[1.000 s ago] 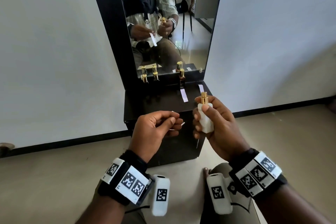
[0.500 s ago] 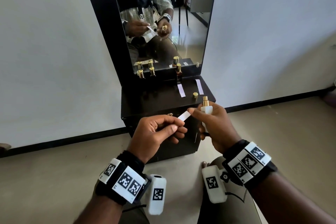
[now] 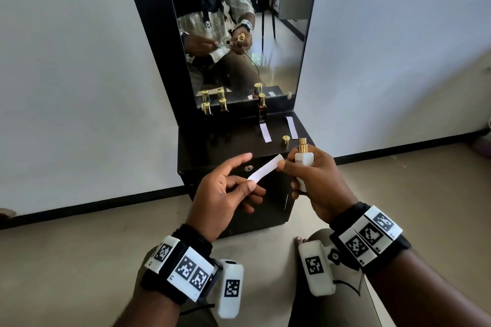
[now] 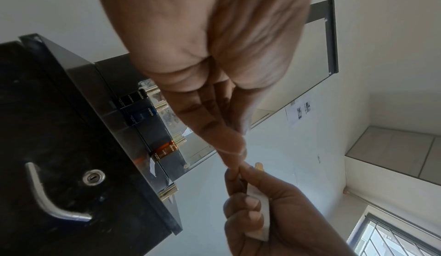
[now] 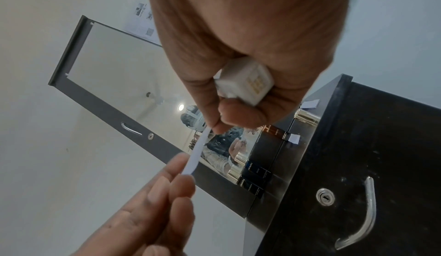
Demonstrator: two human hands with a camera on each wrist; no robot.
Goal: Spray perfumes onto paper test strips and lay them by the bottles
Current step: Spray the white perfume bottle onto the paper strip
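My right hand (image 3: 316,183) grips a white perfume bottle (image 3: 305,159) with a bare gold sprayer, held upright in front of the black cabinet (image 3: 212,148). A white paper strip (image 3: 265,169) spans the gap between my hands. My left hand (image 3: 231,191) pinches its near end with the thumb, its index finger straight. My right thumb and forefinger pinch the far end beside the bottle. The right wrist view shows the bottle's base (image 5: 245,84) and the strip (image 5: 195,154) edge-on.
On the cabinet top lie two white strips (image 3: 265,133) (image 3: 291,127), a loose gold cap (image 3: 286,141), an amber bottle (image 3: 261,111) and two dark bottles (image 3: 207,109) against the mirror (image 3: 239,34). A lock and handle (image 4: 47,199) sit on the cabinet door.
The strip has come out of my left fist and now stretches to my right hand, which has taken its far end. My left index finger has straightened.
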